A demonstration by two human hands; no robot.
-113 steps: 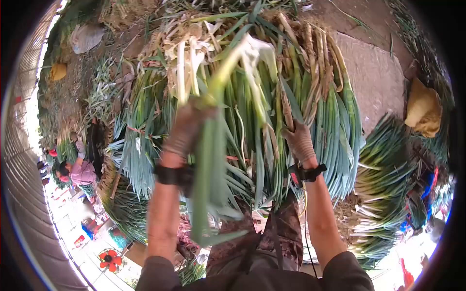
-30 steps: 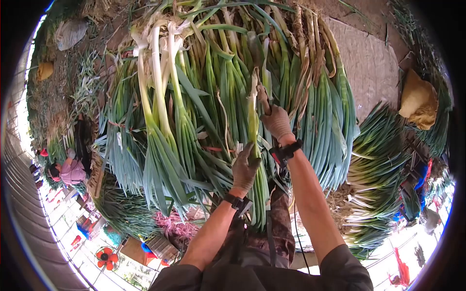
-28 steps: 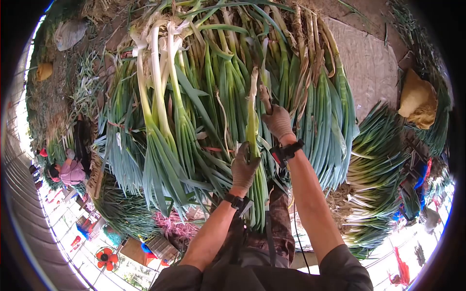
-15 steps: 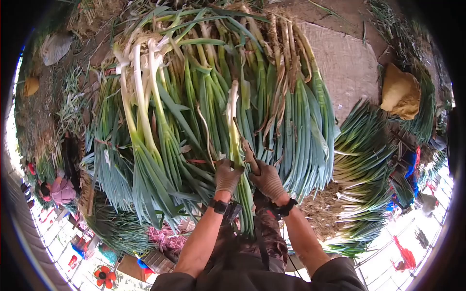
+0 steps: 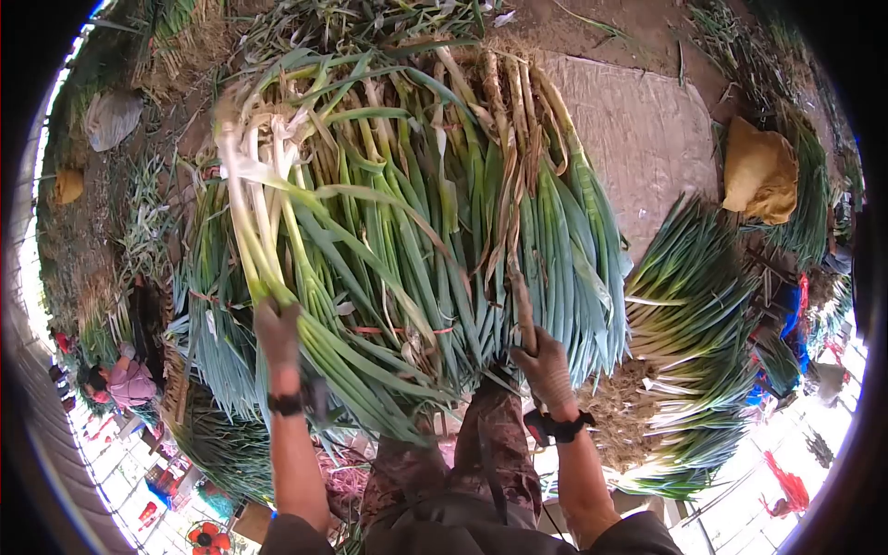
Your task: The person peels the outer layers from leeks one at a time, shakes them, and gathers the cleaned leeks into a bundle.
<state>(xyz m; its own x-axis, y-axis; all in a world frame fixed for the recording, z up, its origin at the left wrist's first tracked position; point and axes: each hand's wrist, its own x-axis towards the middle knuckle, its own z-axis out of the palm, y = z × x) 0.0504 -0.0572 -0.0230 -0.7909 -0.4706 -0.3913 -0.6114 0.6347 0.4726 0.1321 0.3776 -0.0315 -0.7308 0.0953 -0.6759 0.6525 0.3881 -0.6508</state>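
Note:
My left hand (image 5: 277, 340), gloved and blurred by motion, is closed around a long green onion (image 5: 242, 217) at the left of the pile. The stalk's white end points away from me, and its leaves fan out to the right below the hand. Other white-stemmed onions (image 5: 294, 208) lie beside it. My right hand (image 5: 546, 365), also gloved, grips a brown stick-like piece (image 5: 521, 301) pointing away from me. This hand is over the leaf ends on the pile's right. A large heap of green onions (image 5: 398, 222) spreads before me, roots at the far end.
A flat brown sheet (image 5: 629, 129) lies beyond the heap's right side. More onions (image 5: 694, 277) are stacked at right, near a crumpled tan bag (image 5: 760, 171). Red ties (image 5: 398, 330) cross some leaves. A person in a pink top (image 5: 131, 382) is at far left.
My left hand has swung left with an onion, from the middle to the left side of the heap. My right hand has shifted right and slightly toward me, still gripping the brown stick-like piece.

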